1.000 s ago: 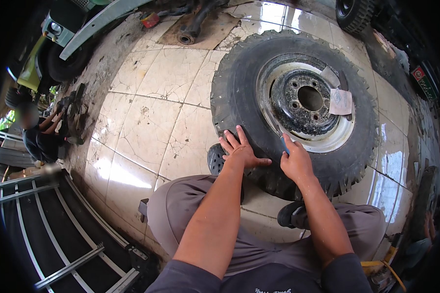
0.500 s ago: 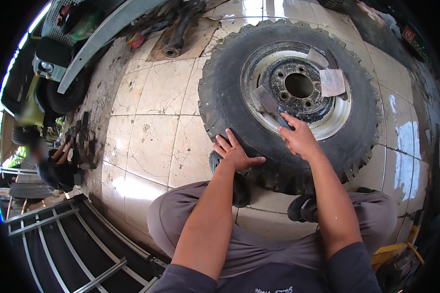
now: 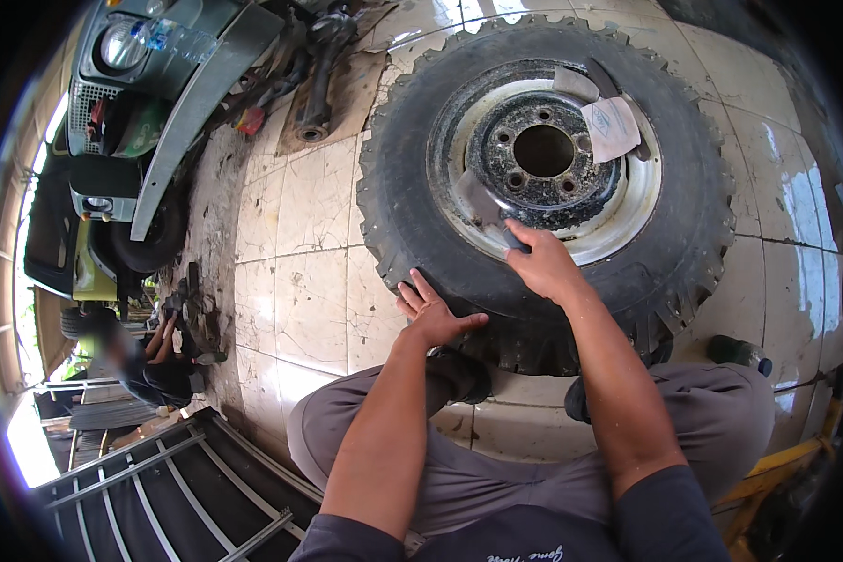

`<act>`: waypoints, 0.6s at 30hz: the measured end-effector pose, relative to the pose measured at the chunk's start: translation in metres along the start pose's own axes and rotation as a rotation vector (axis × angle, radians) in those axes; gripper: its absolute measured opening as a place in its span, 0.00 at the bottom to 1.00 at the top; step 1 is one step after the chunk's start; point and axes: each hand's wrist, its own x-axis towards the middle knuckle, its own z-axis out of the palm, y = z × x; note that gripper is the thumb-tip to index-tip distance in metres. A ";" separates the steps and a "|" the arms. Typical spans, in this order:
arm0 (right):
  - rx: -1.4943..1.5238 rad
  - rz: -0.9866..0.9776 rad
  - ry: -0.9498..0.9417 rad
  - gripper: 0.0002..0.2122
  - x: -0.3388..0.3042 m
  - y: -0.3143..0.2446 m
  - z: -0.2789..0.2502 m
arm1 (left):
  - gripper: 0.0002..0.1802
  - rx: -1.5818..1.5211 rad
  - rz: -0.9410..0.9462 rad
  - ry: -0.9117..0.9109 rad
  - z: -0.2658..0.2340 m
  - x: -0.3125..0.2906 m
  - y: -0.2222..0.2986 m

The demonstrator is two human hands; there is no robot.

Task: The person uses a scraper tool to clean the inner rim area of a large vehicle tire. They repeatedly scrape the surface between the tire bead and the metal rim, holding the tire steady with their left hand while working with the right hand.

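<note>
A large off-road tyre (image 3: pixel 393 178) lies flat on its side, its worn white-and-black wheel rim (image 3: pixel 642 201) facing up. My right hand (image 3: pixel 545 265) grips the dark handle of a scraper (image 3: pixel 480 199), whose flat blade rests on the lower left of the rim. My left hand (image 3: pixel 433 317) presses on the near left sidewall, fingers spread, holding nothing. Across the rim's far right lies a piece of sandpaper (image 3: pixel 611 129), with a second sandpaper piece (image 3: pixel 576 82) beside it. A dark narrow strip (image 3: pixel 603 79) runs partly beneath them; its kind is unclear.
Pale cracked tiles (image 3: pixel 314 290) surround the wheel. A metal axle-like part (image 3: pixel 320 94) lies on cardboard at far left, near a vehicle's front bumper (image 3: pixel 192 122). Another person (image 3: pixel 150 370) crouches at left. A black-and-silver framed panel (image 3: pixel 178 482) stands lower left; a dark bottle (image 3: pixel 740 354) lies right.
My view has shifted, so the wheel sits slightly higher and further left in the picture. The scraper stays at the rim's lower left, and my left hand remains on the tyre.
</note>
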 end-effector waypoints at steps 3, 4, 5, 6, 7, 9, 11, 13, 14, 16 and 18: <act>-0.056 0.068 -0.223 0.26 -0.006 -0.014 -0.012 | 0.93 0.016 -0.016 -0.002 0.000 -0.001 -0.001; -0.040 0.035 -0.188 0.26 -0.006 -0.012 -0.011 | 0.94 0.023 -0.020 -0.001 -0.001 -0.002 -0.001; -0.013 0.003 -0.116 0.26 -0.005 -0.007 -0.007 | 0.94 0.030 -0.023 -0.002 -0.002 -0.002 0.000; 0.009 -0.029 -0.040 0.26 -0.005 -0.004 -0.004 | 0.94 0.035 -0.021 -0.003 -0.002 -0.001 0.002; 0.031 -0.061 0.034 0.27 -0.005 0.000 -0.003 | 0.94 0.039 -0.019 -0.004 -0.001 0.000 0.004; 0.053 -0.037 -0.020 0.27 -0.007 0.004 0.000 | 0.94 0.043 -0.016 -0.005 -0.001 0.001 0.005; 0.059 0.000 -0.098 0.26 -0.007 0.003 0.001 | 0.94 0.045 -0.019 -0.004 0.000 0.002 0.002; 0.045 0.045 -0.203 0.26 -0.007 -0.007 -0.006 | 0.94 0.038 -0.032 0.005 0.000 0.001 -0.003; 0.090 0.133 -0.232 0.26 -0.007 -0.014 -0.005 | 0.94 0.035 -0.041 0.006 0.000 -0.001 -0.007; 0.020 -0.105 0.080 0.26 -0.001 0.020 0.012 | 0.94 0.040 -0.014 0.005 -0.002 -0.001 0.008; 0.054 -0.072 0.064 0.27 0.000 0.022 0.017 | 0.94 0.036 -0.021 -0.004 -0.003 -0.001 0.009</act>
